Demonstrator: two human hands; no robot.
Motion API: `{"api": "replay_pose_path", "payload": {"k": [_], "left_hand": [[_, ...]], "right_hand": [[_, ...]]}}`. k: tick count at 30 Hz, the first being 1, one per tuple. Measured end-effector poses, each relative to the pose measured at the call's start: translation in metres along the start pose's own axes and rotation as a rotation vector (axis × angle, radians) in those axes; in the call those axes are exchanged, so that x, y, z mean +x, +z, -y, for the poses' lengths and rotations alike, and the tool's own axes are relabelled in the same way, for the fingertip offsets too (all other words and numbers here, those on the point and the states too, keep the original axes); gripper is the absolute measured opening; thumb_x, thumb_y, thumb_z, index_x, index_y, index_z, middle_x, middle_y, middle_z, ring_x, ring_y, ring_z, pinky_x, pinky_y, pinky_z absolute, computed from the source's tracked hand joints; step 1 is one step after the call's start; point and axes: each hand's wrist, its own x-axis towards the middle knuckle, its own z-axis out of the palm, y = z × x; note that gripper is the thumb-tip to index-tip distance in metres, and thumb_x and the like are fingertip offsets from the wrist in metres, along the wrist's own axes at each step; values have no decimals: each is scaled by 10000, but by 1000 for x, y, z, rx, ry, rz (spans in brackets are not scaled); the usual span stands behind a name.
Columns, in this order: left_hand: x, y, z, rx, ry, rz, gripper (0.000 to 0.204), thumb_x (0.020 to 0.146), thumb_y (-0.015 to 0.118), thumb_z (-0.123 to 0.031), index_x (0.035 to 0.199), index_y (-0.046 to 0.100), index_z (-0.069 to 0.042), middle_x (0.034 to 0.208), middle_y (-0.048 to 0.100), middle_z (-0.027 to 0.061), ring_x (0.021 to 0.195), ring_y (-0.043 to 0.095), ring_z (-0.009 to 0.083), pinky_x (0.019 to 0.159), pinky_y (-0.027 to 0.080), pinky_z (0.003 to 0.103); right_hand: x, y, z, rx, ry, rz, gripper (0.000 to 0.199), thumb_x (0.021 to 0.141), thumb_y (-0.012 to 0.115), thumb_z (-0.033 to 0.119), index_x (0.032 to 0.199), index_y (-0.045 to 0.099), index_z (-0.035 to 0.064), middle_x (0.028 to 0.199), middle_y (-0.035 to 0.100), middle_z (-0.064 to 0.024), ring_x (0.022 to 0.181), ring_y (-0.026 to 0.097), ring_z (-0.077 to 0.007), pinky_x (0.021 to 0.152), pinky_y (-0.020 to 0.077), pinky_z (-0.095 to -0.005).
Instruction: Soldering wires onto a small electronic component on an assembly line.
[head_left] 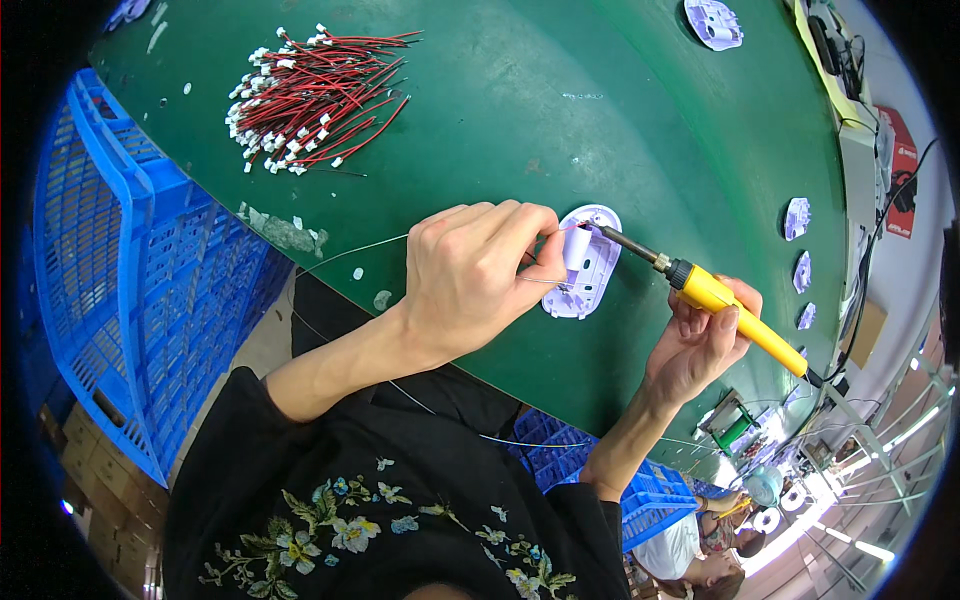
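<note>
A pale lilac plastic housing (pixel 598 262) lies on the green table in front of me, with a white cylindrical part inside it. My right hand (pixel 712 325) is closed round the yellow handle of a soldering iron (pixel 705 288), whose tip reaches the top end of the housing. My left hand (pixel 485 262) pinches a thin wire (pixel 566 228) by the housing's left edge, its fingertips partly hidden. A long strand of thin solder wire (pixel 355 247) also runs from this hand, off to the left and down past my lap.
A pile of red and black wires with white connectors (pixel 310 100) lies at the upper left. More lilac housings (pixel 716 24) rest along the far and right edges. A blue plastic crate (pixel 150 260) stands at left; co-workers (pixel 690 550) sit at lower right.
</note>
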Motion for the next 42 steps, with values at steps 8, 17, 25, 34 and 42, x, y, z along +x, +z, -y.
{"api": "replay_pose_path", "payload": {"k": [8,17,25,34,42], "left_hand": [[0,0,-1,20,1,2,145,739,758,-25,792,631,-68,597,591,17,515,609,158,498,449,279],[1,1,-1,-3,-3,-1,143,742,759,-25,794,631,-63,593,593,21,510,611,158,491,449,275],[2,0,-3,-21,-10,-12,139,741,759,-21,794,635,-56,596,598,30,508,609,159,492,451,272],[2,0,-2,-47,-18,-14,124,752,753,-14,789,638,-40,603,596,41,516,601,160,488,449,269],[1,-1,-1,-69,-20,1,127,756,754,-9,794,635,-32,605,589,45,520,595,156,491,452,265]], "right_hand": [[-2,5,3,-87,-48,1,355,946,652,311,1069,546,-5,770,526,-43,577,423,-65,602,431,-228],[-2,3,3,-65,-45,-29,427,865,737,325,1063,555,-6,903,575,-102,609,492,-84,535,416,-192],[-3,3,5,-85,-72,26,343,948,646,292,1078,547,-11,815,523,-43,580,417,-51,590,412,-215],[-3,8,3,-66,-45,-68,460,839,772,336,1065,576,-13,892,589,-82,643,542,-91,556,450,-190],[-4,4,2,-110,-63,-13,340,940,652,296,1067,551,-2,796,537,-44,592,447,-64,613,424,-240]]}}
